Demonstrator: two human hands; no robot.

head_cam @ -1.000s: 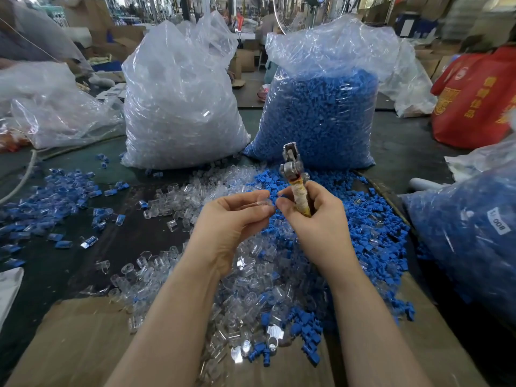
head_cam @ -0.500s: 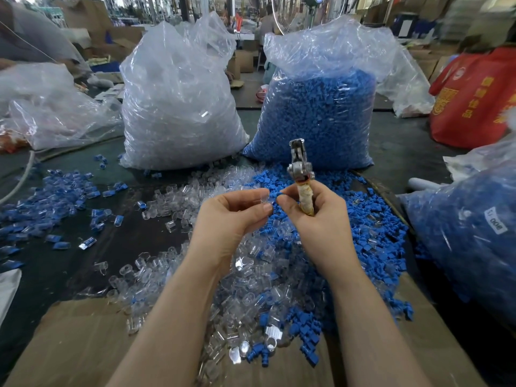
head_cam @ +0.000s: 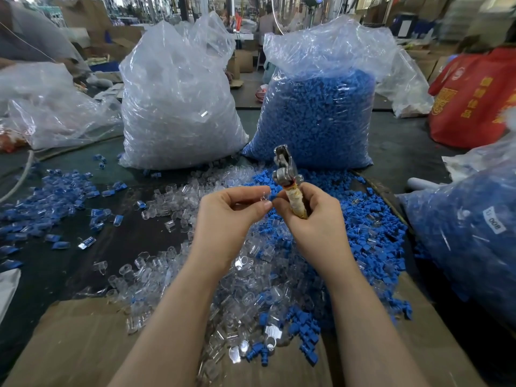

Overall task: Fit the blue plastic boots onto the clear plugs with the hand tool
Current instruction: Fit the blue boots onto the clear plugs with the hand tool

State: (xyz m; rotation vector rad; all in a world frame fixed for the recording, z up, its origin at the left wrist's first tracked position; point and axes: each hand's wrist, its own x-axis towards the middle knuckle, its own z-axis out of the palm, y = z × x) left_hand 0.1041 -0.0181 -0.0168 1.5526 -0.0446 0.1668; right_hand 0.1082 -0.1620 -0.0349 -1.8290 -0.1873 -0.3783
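Head view: I see the left hand [head_cam: 231, 216] pinching one clear plug [head_cam: 264, 197] at its fingertips, touching the right hand [head_cam: 312, 219], which grips the hand tool [head_cam: 290, 185] upright. Loose clear plugs and blue boots [head_cam: 371, 224], too many to count, lie heaped beneath. Two far bags: clear plugs left [head_cam: 178, 107], blue boots right [head_cam: 318, 115].

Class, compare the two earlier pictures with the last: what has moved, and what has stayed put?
Little: the metal hand tool with the taped handle tilts slightly, gripped throughout by the right hand. The left hand keeps pinching a small clear plastic plug. Piles and bags unchanged.
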